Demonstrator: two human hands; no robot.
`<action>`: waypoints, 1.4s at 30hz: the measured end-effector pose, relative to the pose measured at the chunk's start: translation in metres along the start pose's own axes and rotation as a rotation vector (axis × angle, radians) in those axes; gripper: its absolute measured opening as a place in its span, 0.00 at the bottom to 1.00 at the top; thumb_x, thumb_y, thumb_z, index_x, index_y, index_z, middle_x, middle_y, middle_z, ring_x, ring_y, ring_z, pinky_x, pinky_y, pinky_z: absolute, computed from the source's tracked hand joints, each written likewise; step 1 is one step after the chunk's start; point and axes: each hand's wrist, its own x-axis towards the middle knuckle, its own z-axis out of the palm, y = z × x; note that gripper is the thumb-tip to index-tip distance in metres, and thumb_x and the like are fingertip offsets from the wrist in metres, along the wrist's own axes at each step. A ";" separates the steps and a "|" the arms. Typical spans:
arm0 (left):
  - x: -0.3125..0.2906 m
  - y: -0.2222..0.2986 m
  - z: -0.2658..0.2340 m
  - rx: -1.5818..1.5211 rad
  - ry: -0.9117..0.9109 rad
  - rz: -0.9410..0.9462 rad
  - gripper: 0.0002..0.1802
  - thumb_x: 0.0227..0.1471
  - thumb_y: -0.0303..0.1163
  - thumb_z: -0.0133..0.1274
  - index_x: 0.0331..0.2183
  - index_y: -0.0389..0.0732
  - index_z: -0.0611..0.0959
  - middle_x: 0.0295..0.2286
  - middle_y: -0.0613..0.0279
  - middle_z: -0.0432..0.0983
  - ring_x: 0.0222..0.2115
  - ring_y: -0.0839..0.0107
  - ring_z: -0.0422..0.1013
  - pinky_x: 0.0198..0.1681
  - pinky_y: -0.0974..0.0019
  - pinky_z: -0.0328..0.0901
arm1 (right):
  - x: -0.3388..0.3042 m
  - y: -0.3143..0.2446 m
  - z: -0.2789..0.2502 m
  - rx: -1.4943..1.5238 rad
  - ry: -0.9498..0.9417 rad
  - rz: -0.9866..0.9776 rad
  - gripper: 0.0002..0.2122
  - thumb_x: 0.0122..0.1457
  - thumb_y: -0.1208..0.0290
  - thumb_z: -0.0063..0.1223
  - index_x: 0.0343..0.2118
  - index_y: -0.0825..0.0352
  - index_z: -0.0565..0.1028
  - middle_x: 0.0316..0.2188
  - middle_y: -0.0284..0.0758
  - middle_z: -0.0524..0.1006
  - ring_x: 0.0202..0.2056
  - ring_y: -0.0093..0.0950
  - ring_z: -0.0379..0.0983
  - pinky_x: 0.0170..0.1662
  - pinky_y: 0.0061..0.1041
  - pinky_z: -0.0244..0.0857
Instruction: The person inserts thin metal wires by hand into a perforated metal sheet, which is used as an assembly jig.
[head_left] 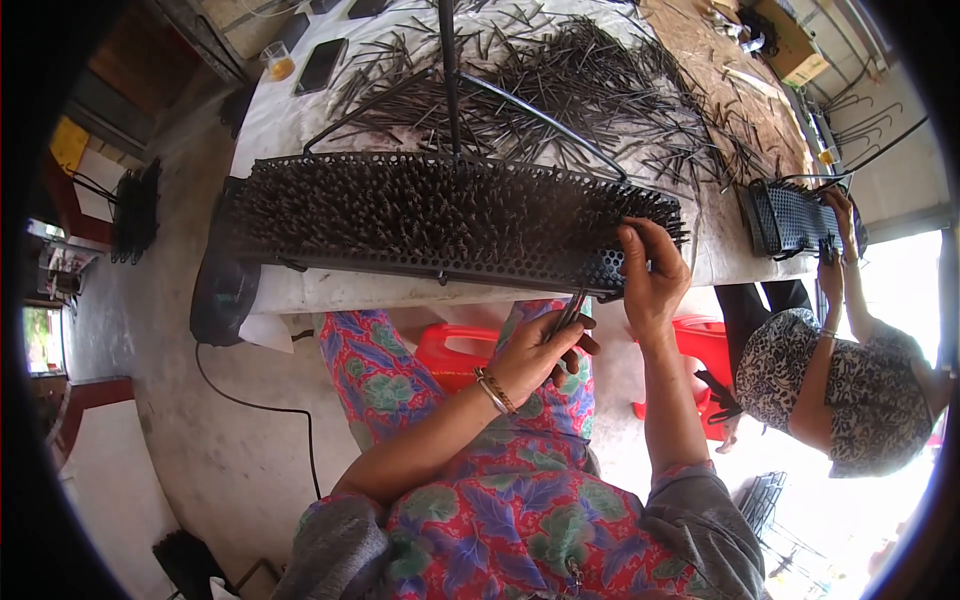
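Observation:
A long black perforated tray (490,270), packed with upright dark bristle-like strips (420,205), lies along the table's near edge. Below its right part, my left hand (545,350) is closed round a small bunch of thin dark strips (569,312), their ends pointing up at the tray. At the tray's right end my right hand (655,280) bends over the top with thumb and forefinger close together. Whatever sits between those fingertips is too small to make out. Bare holes (603,268) show in the perforated surface beside it.
Loose dark strips (580,80) are heaped across the table (275,140). Black rods (450,80) rise behind the tray. A phone (320,67) and a cup (278,65) stand far left. On the right, a co-worker (850,390) handles a similar tray (790,220); red stools (700,340) are below.

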 end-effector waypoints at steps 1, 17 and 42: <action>0.000 -0.001 0.000 -0.004 0.003 0.000 0.14 0.58 0.38 0.44 0.41 0.41 0.75 0.31 0.66 0.75 0.22 0.85 0.66 0.16 0.80 0.61 | 0.000 -0.002 0.000 -0.011 -0.017 -0.014 0.05 0.53 0.77 0.56 0.33 0.69 0.76 0.25 0.33 0.76 0.25 0.20 0.72 0.31 0.17 0.64; 0.002 -0.002 0.001 -0.021 0.005 -0.024 0.13 0.58 0.38 0.44 0.40 0.41 0.75 0.31 0.66 0.75 0.22 0.85 0.66 0.16 0.80 0.60 | 0.022 -0.006 -0.011 0.009 -0.268 -0.124 0.05 0.52 0.78 0.55 0.32 0.69 0.76 0.29 0.35 0.76 0.31 0.24 0.73 0.34 0.20 0.65; 0.001 -0.004 -0.001 -0.066 -0.005 -0.053 0.12 0.58 0.36 0.44 0.42 0.41 0.75 0.30 0.68 0.75 0.23 0.85 0.66 0.19 0.79 0.61 | 0.022 -0.021 0.002 -0.292 -0.327 -0.568 0.08 0.46 0.79 0.58 0.32 0.68 0.77 0.31 0.37 0.75 0.31 0.33 0.71 0.35 0.27 0.64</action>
